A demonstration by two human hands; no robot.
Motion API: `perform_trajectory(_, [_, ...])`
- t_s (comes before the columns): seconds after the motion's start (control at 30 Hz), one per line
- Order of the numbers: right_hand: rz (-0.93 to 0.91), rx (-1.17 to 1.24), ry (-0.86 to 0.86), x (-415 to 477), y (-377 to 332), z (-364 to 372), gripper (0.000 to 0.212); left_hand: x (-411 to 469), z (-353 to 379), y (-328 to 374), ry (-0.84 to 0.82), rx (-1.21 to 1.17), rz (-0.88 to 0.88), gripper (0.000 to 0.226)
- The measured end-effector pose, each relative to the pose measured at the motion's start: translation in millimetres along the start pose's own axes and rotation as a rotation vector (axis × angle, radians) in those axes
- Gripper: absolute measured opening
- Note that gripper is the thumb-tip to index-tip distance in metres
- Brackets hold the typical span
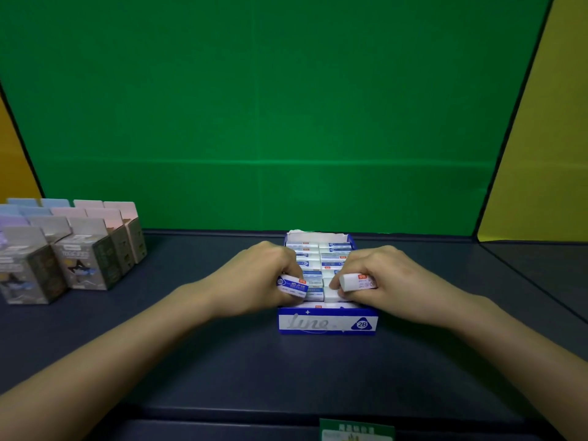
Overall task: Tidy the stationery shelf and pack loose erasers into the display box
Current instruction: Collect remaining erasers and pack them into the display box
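A blue and white display box (327, 323) marked "2B" sits in the middle of the dark shelf, filled with two rows of white erasers in blue sleeves (334, 249). My left hand (264, 275) hovers over the box's near left corner, fingers closed around a blue-sleeved eraser (294, 286). Over the near right corner, my right hand (385, 275) grips a white eraser (356, 281) with a red mark on its wrapper. Both held erasers are just above the front row.
A cluster of small grey, pink and blue cartons (70, 246) stands at the shelf's left. Behind the shelf rises a green back wall (270, 106) with yellow side panels. A green price tag (356, 431) hangs on the front edge.
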State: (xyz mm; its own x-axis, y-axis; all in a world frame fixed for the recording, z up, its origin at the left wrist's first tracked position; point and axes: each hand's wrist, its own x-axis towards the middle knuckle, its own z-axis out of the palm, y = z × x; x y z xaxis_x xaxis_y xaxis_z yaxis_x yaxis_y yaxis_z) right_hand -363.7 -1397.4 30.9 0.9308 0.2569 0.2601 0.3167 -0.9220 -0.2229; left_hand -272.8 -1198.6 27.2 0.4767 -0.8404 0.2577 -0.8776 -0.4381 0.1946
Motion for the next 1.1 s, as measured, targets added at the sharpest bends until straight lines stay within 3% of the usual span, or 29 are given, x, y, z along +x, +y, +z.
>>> perform_trajectory(0.17, [0.011, 0.017, 0.02, 0, -3, -4, 0.016, -1, -6, 2, 0.047, 0.002, -0.008, 0.047])
perform_trajectory(0.37, [0.13, 0.129, -0.075, -7, -12, -11, 0.018, -3, -8, 9, 0.049, -0.188, -0.011, 0.046])
perform_trajectory(0.47, [0.176, 0.234, -0.085, -9, -15, -12, 0.012, -3, -9, 10, -0.005, -0.302, -0.022, 0.059])
perform_trajectory(0.6, [0.181, 0.249, -0.089, -11, -19, -13, 0.014, -4, -13, 18, -0.075, -0.419, -0.048, 0.059])
perform_trajectory(0.83, [0.158, 0.298, -0.044, -15, -15, -14, 0.017, -4, -18, 18, -0.133, -0.358, -0.072, 0.071])
perform_trajectory(0.9, [0.14, 0.292, -0.023, -16, -12, -14, 0.019, -3, -19, 15, -0.162, -0.29, -0.07, 0.066])
perform_trajectory(1.0, [0.129, 0.251, 0.03, -17, -9, -14, 0.022, -3, -19, 14, -0.191, -0.176, -0.041, 0.033])
perform_trajectory(1.1, [0.127, 0.326, 0.072, -15, -8, -14, 0.023, -2, -22, 17, -0.18, -0.083, 0.022, 0.022])
